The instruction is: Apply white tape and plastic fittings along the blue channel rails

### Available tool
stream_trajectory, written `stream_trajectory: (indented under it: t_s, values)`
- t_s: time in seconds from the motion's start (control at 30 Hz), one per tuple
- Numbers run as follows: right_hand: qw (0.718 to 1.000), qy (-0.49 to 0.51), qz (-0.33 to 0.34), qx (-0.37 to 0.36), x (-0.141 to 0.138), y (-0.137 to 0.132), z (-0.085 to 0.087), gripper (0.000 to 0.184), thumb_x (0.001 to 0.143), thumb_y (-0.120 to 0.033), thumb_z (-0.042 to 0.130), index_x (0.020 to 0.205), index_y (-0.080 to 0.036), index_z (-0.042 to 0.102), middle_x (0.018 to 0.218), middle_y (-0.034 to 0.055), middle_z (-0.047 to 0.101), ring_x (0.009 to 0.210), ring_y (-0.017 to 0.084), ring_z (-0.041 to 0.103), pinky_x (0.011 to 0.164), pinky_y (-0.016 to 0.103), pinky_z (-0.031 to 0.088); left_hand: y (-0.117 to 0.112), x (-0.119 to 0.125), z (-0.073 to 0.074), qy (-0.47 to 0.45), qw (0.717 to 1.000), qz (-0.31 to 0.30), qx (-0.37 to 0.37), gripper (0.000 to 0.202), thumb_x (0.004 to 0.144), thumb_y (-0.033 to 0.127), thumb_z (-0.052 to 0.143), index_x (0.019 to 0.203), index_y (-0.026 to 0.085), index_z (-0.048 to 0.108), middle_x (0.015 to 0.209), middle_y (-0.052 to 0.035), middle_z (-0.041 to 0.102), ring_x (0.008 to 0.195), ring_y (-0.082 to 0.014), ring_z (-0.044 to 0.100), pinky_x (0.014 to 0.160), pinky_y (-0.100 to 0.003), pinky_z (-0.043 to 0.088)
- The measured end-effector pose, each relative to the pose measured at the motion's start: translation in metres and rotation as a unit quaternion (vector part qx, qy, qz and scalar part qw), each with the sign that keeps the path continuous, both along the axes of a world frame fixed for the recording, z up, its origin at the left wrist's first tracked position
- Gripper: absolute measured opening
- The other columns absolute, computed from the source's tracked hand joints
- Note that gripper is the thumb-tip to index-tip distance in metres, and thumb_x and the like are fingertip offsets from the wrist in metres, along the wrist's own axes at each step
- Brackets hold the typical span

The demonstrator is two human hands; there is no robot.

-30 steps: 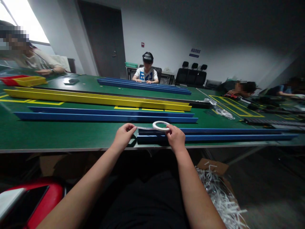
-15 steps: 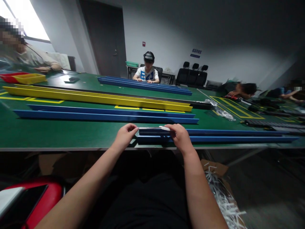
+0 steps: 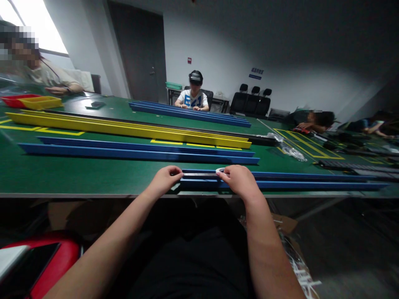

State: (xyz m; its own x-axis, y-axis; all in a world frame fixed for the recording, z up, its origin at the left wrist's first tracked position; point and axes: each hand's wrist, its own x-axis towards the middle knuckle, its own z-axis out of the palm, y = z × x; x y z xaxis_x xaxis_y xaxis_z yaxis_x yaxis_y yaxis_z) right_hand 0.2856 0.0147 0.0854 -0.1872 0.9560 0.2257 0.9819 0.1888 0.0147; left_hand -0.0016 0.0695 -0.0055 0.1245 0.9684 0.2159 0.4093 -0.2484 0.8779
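Before two long blue rails (image 3: 140,151), left hand (image 3: 163,182) pinches tape end (image 3: 184,175), right hand (image 3: 240,182) grips roll (image 3: 220,170).

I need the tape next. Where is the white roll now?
In the head view, the white tape roll sits under the fingertips of the right hand, on the nearest blue rail near its left end.

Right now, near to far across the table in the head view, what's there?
The nearest blue rail, under left hand and right hand holding tape roll → middle blue rails → yellow rail → far blue rails → seated person.
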Motion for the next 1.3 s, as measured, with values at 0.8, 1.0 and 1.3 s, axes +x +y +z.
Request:
stream_trajectory:
  t_s: [0.8, 1.0, 1.3]
  values:
    - [0.981, -0.095, -0.07, -0.153, -0.039, 0.04, -0.001, 0.045, 0.086, -0.056, 0.06, 0.098, -0.016, 0.076, 0.104, 0.0187, 0.073, 0.1, 0.031, 0.069, 0.083, 0.04, 0.052, 0.003, -0.002, -0.009, 0.151, 0.987, 0.043, 0.027, 0.027, 0.077, 0.049, 0.061, 0.078, 0.024, 0.071, 0.077, -0.0038, 0.073, 0.069, -0.0208, 0.064, 0.061, -0.029, 0.04]
    - [0.985, -0.088, -0.052, -0.138, -0.052, 0.051, 0.004, 0.044, 0.079, -0.045, 0.073, 0.109, -0.013, 0.072, 0.107, 0.0199, 0.073, 0.098, 0.031, 0.07, 0.082, 0.04, 0.054, 0.004, 0.0, -0.011, 0.212, 0.974, 0.073, 0.045, 0.026, 0.08, 0.048, 0.06, 0.078, 0.024, 0.07, 0.08, -0.0053, 0.073, 0.072, -0.0215, 0.063, 0.061, -0.029, 0.036]
    - [0.973, -0.116, -0.06, -0.19, -0.068, 0.062, -0.008, 0.028, 0.08, -0.026, 0.068, 0.1, -0.007, 0.076, 0.105, 0.0256, 0.071, 0.105, 0.032, 0.068, 0.086, 0.04, 0.055, 0.002, 0.002, -0.011, 0.245, 0.965, 0.078, 0.057, 0.026, 0.081, 0.048, 0.059, 0.077, 0.025, 0.07, 0.082, -0.0058, 0.073, 0.071, -0.0215, 0.061, 0.061, -0.029, 0.035]
